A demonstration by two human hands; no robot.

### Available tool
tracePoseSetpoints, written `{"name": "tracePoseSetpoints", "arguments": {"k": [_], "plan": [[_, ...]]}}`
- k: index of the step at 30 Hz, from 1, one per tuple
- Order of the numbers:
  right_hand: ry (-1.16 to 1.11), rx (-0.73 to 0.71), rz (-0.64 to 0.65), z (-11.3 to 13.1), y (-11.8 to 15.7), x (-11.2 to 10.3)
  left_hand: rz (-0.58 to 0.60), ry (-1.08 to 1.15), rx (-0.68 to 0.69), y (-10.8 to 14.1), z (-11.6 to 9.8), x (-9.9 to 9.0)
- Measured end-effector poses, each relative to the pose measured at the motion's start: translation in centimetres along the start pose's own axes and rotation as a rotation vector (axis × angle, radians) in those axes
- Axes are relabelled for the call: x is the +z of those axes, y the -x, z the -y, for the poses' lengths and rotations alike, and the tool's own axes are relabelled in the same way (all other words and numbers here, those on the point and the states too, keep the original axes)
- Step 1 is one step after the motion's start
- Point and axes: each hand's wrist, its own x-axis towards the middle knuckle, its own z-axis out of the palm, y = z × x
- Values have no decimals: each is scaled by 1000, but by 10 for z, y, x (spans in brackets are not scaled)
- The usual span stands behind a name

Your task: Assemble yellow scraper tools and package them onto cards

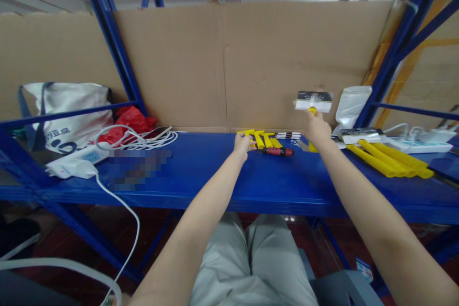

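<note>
The right hand is closed around the yellow handle of a tool held upright; its wide head is behind a black and white label, and the fingers cover the middle of the handle. The left hand is at the left end of a group of small yellow pieces on the desk; its fingers hide some of them, and whether its grip has closed on one I cannot tell. A red and black screwdriver lies just in front of the pieces, with thin white and black strips behind it. A small flat item by the right hand is too blurred to name.

To the right, yellow handles lie side by side, near a white power strip. On the left, a patch of the desk is pixelated, beside coiled white cable, a red bag and a cloth bag, partly behind a blue bar. Cardboard closes off the back.
</note>
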Motion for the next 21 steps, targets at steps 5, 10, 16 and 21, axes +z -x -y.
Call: {"name": "tracePoseSetpoints", "arguments": {"k": [5, 10, 16, 21], "plan": [[109, 218, -4, -63, -21, -17, 11, -45, -26, 2, -1, 1], [270, 314, 138, -138, -24, -8, 24, -81, -40, 2, 0, 0], [286, 348, 364, -187, -29, 9, 33, -96, -37, 2, 2, 0], [274, 377, 256, -203, -41, 24, 48, -134, 1, -5, 7, -1]]}}
